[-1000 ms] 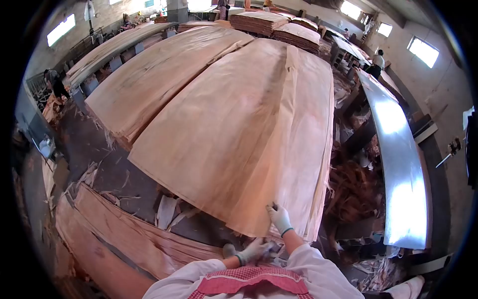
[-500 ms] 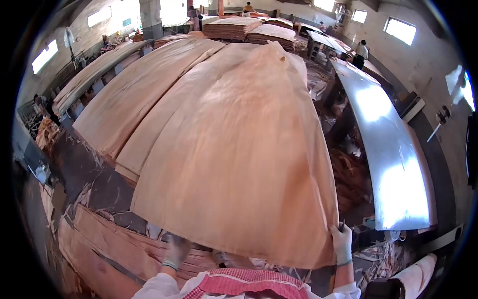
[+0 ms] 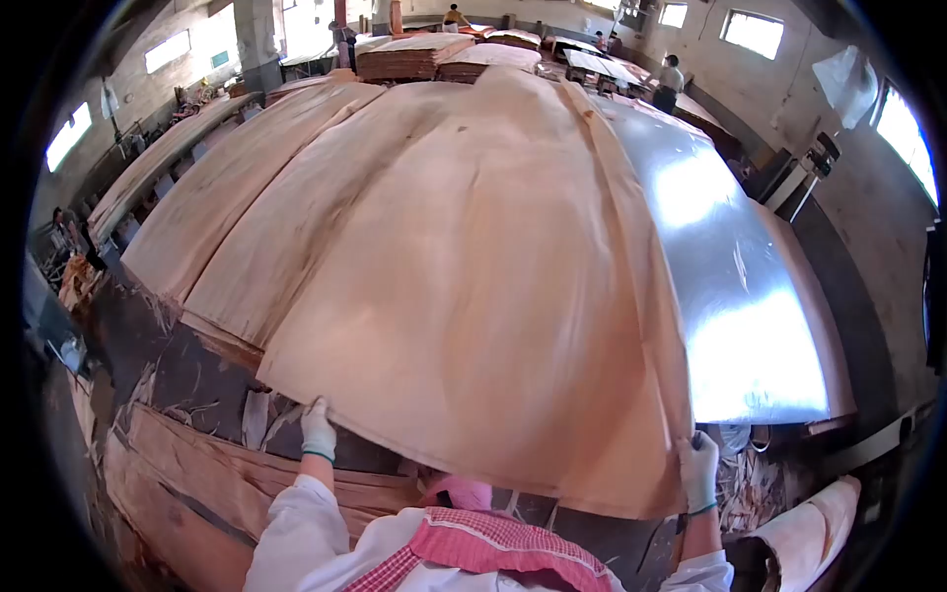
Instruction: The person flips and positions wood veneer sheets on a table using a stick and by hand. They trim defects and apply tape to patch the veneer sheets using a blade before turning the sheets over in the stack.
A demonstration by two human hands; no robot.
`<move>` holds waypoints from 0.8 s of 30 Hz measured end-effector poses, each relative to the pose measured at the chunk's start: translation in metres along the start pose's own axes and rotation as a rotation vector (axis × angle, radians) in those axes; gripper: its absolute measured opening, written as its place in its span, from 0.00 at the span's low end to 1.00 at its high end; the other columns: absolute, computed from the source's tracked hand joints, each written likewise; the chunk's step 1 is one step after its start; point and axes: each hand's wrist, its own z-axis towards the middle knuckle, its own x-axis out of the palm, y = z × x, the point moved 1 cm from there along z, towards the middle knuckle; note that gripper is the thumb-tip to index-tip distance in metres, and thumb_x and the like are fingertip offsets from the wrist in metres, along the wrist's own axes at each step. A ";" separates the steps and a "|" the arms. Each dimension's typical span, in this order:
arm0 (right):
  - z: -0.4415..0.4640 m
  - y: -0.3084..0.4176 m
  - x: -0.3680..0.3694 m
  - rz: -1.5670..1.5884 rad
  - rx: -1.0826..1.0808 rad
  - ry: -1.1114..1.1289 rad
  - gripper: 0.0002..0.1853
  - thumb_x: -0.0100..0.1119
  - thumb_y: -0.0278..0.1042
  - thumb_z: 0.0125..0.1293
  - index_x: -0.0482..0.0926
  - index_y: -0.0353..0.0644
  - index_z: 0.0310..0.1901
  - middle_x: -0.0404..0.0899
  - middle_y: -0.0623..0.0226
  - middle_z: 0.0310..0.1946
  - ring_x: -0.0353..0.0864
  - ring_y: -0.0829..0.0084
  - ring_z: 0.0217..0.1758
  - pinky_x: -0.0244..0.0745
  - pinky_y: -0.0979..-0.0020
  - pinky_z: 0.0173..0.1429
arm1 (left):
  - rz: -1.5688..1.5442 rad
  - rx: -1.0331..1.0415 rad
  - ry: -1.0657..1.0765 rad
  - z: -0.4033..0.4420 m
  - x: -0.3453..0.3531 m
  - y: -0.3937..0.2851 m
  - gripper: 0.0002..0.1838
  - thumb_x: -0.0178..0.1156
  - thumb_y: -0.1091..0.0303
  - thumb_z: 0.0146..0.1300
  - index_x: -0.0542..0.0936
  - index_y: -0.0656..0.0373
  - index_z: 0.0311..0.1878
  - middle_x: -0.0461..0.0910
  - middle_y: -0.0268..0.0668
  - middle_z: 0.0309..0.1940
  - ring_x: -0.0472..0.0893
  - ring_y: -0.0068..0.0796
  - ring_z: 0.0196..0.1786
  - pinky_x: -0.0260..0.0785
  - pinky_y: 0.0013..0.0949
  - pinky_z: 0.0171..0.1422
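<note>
A large, thin, tan wood veneer sheet (image 3: 473,296) spreads out in front of me, its near edge lifted and its right side folded and rippled. My left hand (image 3: 318,430), in a white glove, grips the near edge toward the left corner. My gloved right hand (image 3: 698,468) is closed on the near right corner. Beneath the sheet on the left lies a stack of veneer (image 3: 222,340). To the right, a shiny metal-topped table (image 3: 750,326) passes partly under the sheet's right edge.
More veneer (image 3: 237,187) lies on stacks to the left. Tall veneer piles (image 3: 409,61) stand at the back. Veneer pieces (image 3: 178,474) and scraps lie at the lower left, with a rolled sheet (image 3: 814,533) lower right. A person (image 3: 668,84) stands at the far right.
The sheet has shifted right, now reaching over the gap to the metal table. My left hand has come out from beneath the near edge into plain view, and my right hand keeps its hold.
</note>
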 end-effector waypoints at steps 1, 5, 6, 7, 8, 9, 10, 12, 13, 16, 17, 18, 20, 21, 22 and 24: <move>0.022 -0.016 -0.014 -0.006 -0.008 -0.030 0.08 0.58 0.25 0.60 0.75 0.36 0.24 0.70 0.79 0.20 0.63 0.86 0.25 0.60 0.76 0.27 | -0.012 -0.045 0.081 -0.012 0.027 0.005 0.11 0.60 0.70 0.61 0.76 0.58 0.47 0.77 0.33 0.38 0.78 0.28 0.40 0.75 0.35 0.44; 0.117 -0.086 -0.083 -0.251 -0.036 -0.125 0.06 0.60 0.25 0.58 0.76 0.30 0.29 0.74 0.72 0.21 0.66 0.82 0.27 0.64 0.73 0.28 | 0.016 -0.146 0.251 -0.066 0.149 0.034 0.04 0.60 0.68 0.61 0.79 0.55 0.39 0.77 0.31 0.31 0.78 0.26 0.35 0.75 0.35 0.39; 0.140 -0.096 -0.097 -0.270 -0.049 -0.157 0.07 0.61 0.26 0.57 0.77 0.29 0.31 0.76 0.67 0.21 0.68 0.80 0.26 0.66 0.69 0.29 | 0.013 -0.167 0.267 -0.076 0.178 0.040 0.04 0.60 0.68 0.61 0.79 0.54 0.39 0.78 0.31 0.30 0.78 0.26 0.35 0.75 0.34 0.39; 0.161 -0.105 -0.114 -0.291 -0.060 -0.190 0.09 0.62 0.27 0.55 0.79 0.28 0.33 0.78 0.62 0.21 0.70 0.77 0.25 0.69 0.66 0.30 | 0.012 -0.192 0.284 -0.089 0.209 0.049 0.04 0.61 0.68 0.61 0.79 0.54 0.38 0.78 0.31 0.30 0.78 0.26 0.35 0.75 0.34 0.38; 0.182 -0.110 -0.130 -0.273 -0.061 -0.201 0.10 0.64 0.29 0.55 0.77 0.28 0.31 0.78 0.60 0.21 0.71 0.73 0.24 0.68 0.65 0.30 | -0.008 -0.207 0.307 -0.099 0.239 0.060 0.04 0.60 0.68 0.62 0.79 0.54 0.39 0.78 0.31 0.30 0.78 0.26 0.36 0.75 0.34 0.39; 0.204 -0.119 -0.148 -0.369 -0.093 -0.226 0.11 0.63 0.30 0.54 0.76 0.29 0.29 0.76 0.56 0.19 0.72 0.69 0.22 0.68 0.64 0.30 | -0.029 -0.225 0.333 -0.110 0.265 0.073 0.04 0.60 0.67 0.62 0.79 0.54 0.39 0.78 0.31 0.30 0.79 0.26 0.36 0.75 0.34 0.39; 0.223 -0.128 -0.164 -0.438 -0.062 -0.230 0.11 0.63 0.30 0.54 0.75 0.29 0.28 0.75 0.55 0.19 0.71 0.67 0.22 0.68 0.63 0.31 | -0.035 -0.230 0.381 -0.121 0.291 0.085 0.04 0.60 0.67 0.64 0.78 0.54 0.39 0.79 0.31 0.33 0.79 0.27 0.39 0.77 0.35 0.40; 0.261 -0.130 -0.193 -0.532 -0.050 -0.254 0.11 0.63 0.31 0.54 0.75 0.30 0.27 0.74 0.54 0.19 0.71 0.65 0.22 0.68 0.62 0.31 | -0.096 -0.272 0.379 -0.150 0.348 0.102 0.05 0.58 0.66 0.65 0.78 0.55 0.40 0.79 0.31 0.36 0.80 0.27 0.40 0.78 0.36 0.41; 0.278 -0.147 -0.208 -0.564 -0.064 -0.267 0.11 0.63 0.31 0.55 0.75 0.30 0.28 0.73 0.53 0.19 0.71 0.64 0.22 0.68 0.62 0.31 | -0.122 -0.301 0.374 -0.162 0.367 0.113 0.05 0.58 0.66 0.66 0.78 0.55 0.41 0.79 0.31 0.37 0.80 0.28 0.40 0.78 0.37 0.41; 0.322 -0.162 -0.251 -0.626 -0.083 -0.305 0.11 0.62 0.32 0.55 0.75 0.30 0.28 0.73 0.53 0.20 0.72 0.61 0.23 0.68 0.61 0.33 | -0.039 -0.364 0.437 -0.196 0.421 0.140 0.06 0.56 0.65 0.68 0.77 0.54 0.43 0.78 0.31 0.37 0.80 0.28 0.40 0.80 0.37 0.39; 0.330 -0.166 -0.264 -0.637 -0.080 -0.312 0.11 0.62 0.32 0.55 0.75 0.31 0.29 0.73 0.53 0.20 0.72 0.61 0.23 0.69 0.61 0.33 | -0.003 -0.371 0.468 -0.212 0.438 0.147 0.06 0.55 0.64 0.68 0.77 0.54 0.44 0.78 0.31 0.36 0.80 0.27 0.39 0.81 0.36 0.38; 0.338 -0.163 -0.275 -0.657 -0.040 -0.305 0.11 0.62 0.32 0.55 0.74 0.31 0.29 0.73 0.52 0.20 0.72 0.59 0.24 0.69 0.60 0.35 | -0.025 -0.390 0.462 -0.226 0.452 0.158 0.07 0.55 0.63 0.68 0.77 0.55 0.43 0.78 0.31 0.36 0.80 0.27 0.38 0.81 0.34 0.37; 0.363 -0.190 -0.304 -0.648 -0.061 -0.342 0.11 0.63 0.32 0.55 0.74 0.31 0.29 0.74 0.54 0.20 0.72 0.61 0.24 0.69 0.61 0.35 | -0.028 -0.421 0.520 -0.255 0.476 0.173 0.08 0.55 0.62 0.69 0.77 0.56 0.41 0.79 0.32 0.35 0.80 0.26 0.36 0.81 0.33 0.36; 0.376 -0.203 -0.318 -0.645 -0.089 -0.352 0.11 0.63 0.32 0.55 0.75 0.32 0.30 0.74 0.54 0.21 0.71 0.62 0.24 0.69 0.61 0.35 | -0.032 -0.444 0.506 -0.277 0.489 0.178 0.09 0.54 0.62 0.69 0.78 0.56 0.40 0.79 0.33 0.34 0.80 0.25 0.35 0.80 0.32 0.36; 0.387 -0.214 -0.333 -0.637 -0.091 -0.357 0.10 0.61 0.31 0.56 0.75 0.31 0.31 0.75 0.55 0.22 0.70 0.66 0.26 0.69 0.62 0.36 | 0.005 -0.436 0.507 -0.298 0.504 0.183 0.09 0.54 0.61 0.69 0.78 0.56 0.39 0.79 0.33 0.33 0.80 0.25 0.34 0.80 0.32 0.36; 0.417 -0.253 -0.370 -0.507 -0.233 -0.298 0.11 0.56 0.32 0.61 0.74 0.29 0.34 0.77 0.56 0.26 0.68 0.71 0.30 0.69 0.63 0.39 | 0.033 -0.360 0.533 -0.340 0.529 0.201 0.11 0.54 0.60 0.69 0.78 0.58 0.39 0.79 0.33 0.31 0.79 0.24 0.32 0.79 0.30 0.36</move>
